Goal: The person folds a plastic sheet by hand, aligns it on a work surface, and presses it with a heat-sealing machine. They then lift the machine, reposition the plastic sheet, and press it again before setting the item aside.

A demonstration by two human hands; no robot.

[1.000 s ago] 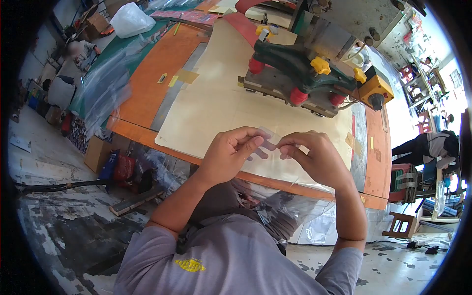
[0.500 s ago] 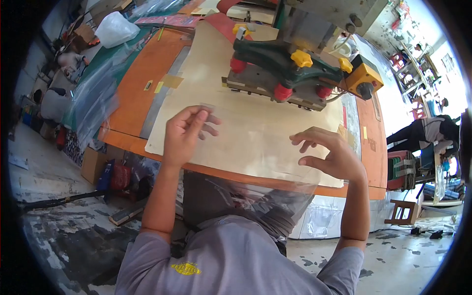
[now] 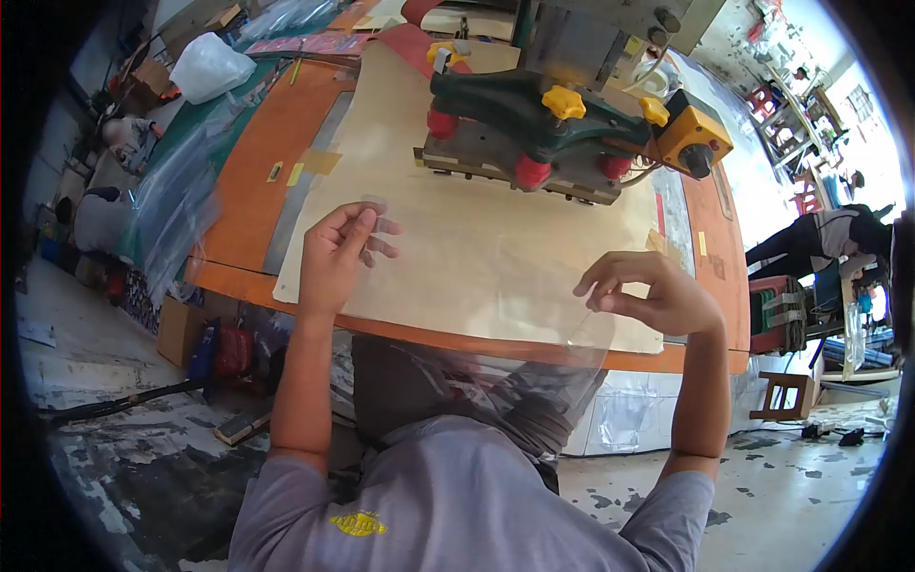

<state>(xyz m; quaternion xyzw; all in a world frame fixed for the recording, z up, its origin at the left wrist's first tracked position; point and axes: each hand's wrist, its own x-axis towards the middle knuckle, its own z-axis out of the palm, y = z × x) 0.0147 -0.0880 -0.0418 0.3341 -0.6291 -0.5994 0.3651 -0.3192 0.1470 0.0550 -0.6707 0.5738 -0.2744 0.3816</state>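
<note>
A clear plastic sheet point(image 3: 515, 377) hangs over the table's front edge towards my lap, its upper part lying above the cream board point(image 3: 457, 257). My left hand point(image 3: 334, 253) pinches the sheet's upper left corner between thumb and forefinger, with the other fingers seen through the film. On the right, my right hand point(image 3: 658, 291) has thumb and fingertips drawn together at the sheet's right side. The film is so transparent that its exact outline is hard to follow. Beyond both hands stands a machine head point(image 3: 543, 124) with a dark green frame, yellow knobs and red feet.
An orange tabletop point(image 3: 250, 191) surrounds the board. A yellow control box point(image 3: 694, 143) with a black knob sits at the machine's right. Plastic sheeting point(image 3: 176, 205) and a white bag point(image 3: 212, 69) lie at the left. Other people point(image 3: 827, 243) are in the background on both sides.
My right hand has closed from spread fingers into a pinch at the sheet's side. My left hand has shifted slightly left, still holding the corner; the whole view has shifted a little.
</note>
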